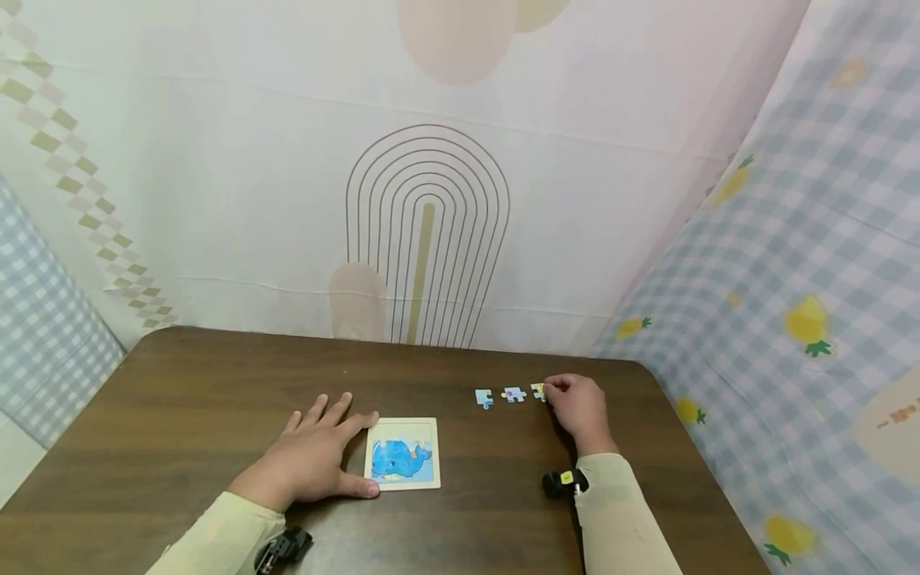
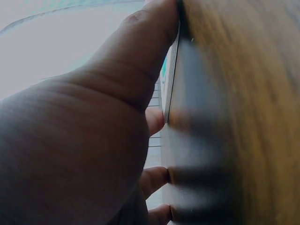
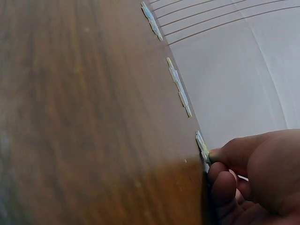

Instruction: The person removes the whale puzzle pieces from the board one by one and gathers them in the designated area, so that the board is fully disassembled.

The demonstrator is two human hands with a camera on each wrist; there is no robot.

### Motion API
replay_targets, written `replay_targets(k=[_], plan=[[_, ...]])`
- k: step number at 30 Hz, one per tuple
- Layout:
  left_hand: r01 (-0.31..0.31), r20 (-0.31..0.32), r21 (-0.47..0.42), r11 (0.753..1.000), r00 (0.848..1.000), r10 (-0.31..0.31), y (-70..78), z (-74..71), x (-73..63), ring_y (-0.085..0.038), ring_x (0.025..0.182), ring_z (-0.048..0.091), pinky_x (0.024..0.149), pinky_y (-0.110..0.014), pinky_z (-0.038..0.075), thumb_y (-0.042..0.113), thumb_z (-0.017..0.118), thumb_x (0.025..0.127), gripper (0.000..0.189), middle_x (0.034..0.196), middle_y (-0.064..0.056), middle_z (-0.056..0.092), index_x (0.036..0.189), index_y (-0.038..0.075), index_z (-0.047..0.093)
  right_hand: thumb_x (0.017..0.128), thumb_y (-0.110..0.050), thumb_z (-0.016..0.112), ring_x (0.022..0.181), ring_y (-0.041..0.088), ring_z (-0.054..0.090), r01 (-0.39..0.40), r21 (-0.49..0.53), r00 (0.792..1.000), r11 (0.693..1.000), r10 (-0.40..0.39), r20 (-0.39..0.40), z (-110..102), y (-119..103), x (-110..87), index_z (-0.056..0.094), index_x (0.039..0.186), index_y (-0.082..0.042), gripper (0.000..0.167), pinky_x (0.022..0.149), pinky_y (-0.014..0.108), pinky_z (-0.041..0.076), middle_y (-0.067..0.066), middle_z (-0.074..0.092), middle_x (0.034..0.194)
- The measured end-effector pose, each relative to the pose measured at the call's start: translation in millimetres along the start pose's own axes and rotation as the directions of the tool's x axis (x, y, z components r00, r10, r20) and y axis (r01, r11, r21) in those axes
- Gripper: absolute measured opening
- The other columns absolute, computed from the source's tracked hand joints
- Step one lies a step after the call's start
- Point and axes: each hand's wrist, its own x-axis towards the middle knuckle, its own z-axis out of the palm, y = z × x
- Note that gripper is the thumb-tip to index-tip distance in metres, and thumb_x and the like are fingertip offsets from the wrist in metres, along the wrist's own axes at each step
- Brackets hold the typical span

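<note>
A small square puzzle board (image 1: 437, 457) with a pale frame lies on the table, a blue whale picture partly filling it. My left hand (image 1: 309, 461) is spread flat beside it, thumb and index fingertip touching its left corners; the left wrist view shows the board's thin edge (image 2: 171, 82) by the thumb. Over to the right, my right hand (image 1: 584, 407) pinches the edge of a jigsaw piece (image 1: 537, 390) between thumb and curled fingers. That piece (image 3: 202, 146) still appears to lie on the table. Two more pieces, a middle one (image 1: 513, 394) and a left one (image 1: 484, 398), lie in a row beside it.
The brown wooden table (image 1: 460, 527) has rounded far corners. Behind it hangs a white patterned cloth (image 1: 273, 200), and a blue checked cloth (image 1: 755, 319) hangs at the right. A black wrist camera (image 1: 564, 483) sits by the right sleeve.
</note>
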Motion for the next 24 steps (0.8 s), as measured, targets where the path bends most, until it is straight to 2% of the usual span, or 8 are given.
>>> replay_targets(k=[7, 13, 15, 19, 24], plan=[[-0.004, -0.002, 0.002, 1.000, 1.000, 0.004, -1.0, 0.8, 0.3, -0.065, 0.169, 0.014, 0.126, -0.090, 0.017, 0.083, 0.086, 0.078, 0.114, 0.186, -0.025, 0.024, 0.172, 0.032, 0.048, 0.109, -0.029, 0.072, 0.100, 0.029, 0.077, 0.000, 0.007, 1.000, 1.000, 0.000, -0.008, -2, -3, -1.2, 0.088, 0.117, -0.014, 0.023, 0.095, 0.054, 0.061, 0.005, 0.085, 0.102], [-0.008, -0.004, 0.009, 1.000, 1.000, 0.008, -2.9, 2.0, 1.8, -0.064, 0.169, 0.014, 0.126, -0.090, 0.017, 0.084, 0.086, 0.077, 0.115, 0.186, -0.025, 0.024, 0.172, 0.033, 0.048, 0.109, -0.028, 0.073, 0.080, 0.016, 0.077, -0.032, 0.123, 0.999, 0.992, 0.028, 0.036, -8, -2, 1.8, 0.087, 0.119, -0.013, 0.024, 0.076, 0.037, 0.062, 0.005, 0.085, 0.098], [-0.007, -0.001, 0.009, 1.000, 1.000, 0.007, -3.6, 2.1, 1.8, -0.064, 0.169, 0.014, 0.126, -0.090, 0.017, 0.084, 0.086, 0.077, 0.115, 0.186, -0.025, 0.024, 0.172, 0.033, 0.048, 0.110, -0.029, 0.072, 0.077, 0.014, 0.077, -0.033, 0.156, 0.998, 0.987, 0.025, 0.050, -14, -7, 1.6, 0.086, 0.121, -0.011, 0.025, 0.073, 0.034, 0.061, 0.006, 0.085, 0.098], [-0.004, 0.004, 0.008, 1.000, 1.000, 0.004, -4.6, 2.2, 1.4, -0.065, 0.169, 0.014, 0.126, -0.090, 0.017, 0.084, 0.086, 0.077, 0.114, 0.186, -0.025, 0.023, 0.173, 0.033, 0.048, 0.111, -0.031, 0.072, 0.080, 0.017, 0.077, 0.028, 0.139, 0.998, 0.990, -0.035, 0.046, -29, -29, -2.3, 0.085, 0.124, -0.012, 0.027, 0.076, 0.037, 0.062, 0.007, 0.084, 0.098], [-0.009, 0.003, 0.009, 1.000, 1.000, 0.009, -3.7, 1.9, 1.1, -0.064, 0.169, 0.014, 0.126, -0.090, 0.017, 0.084, 0.086, 0.078, 0.114, 0.186, -0.025, 0.023, 0.172, 0.033, 0.048, 0.109, -0.029, 0.074, 0.092, 0.023, 0.078, 0.168, 0.086, 0.984, 0.982, -0.172, 0.044, -43, -72, -14.6, 0.086, 0.121, -0.013, 0.023, 0.081, 0.042, 0.062, 0.007, 0.085, 0.107]])
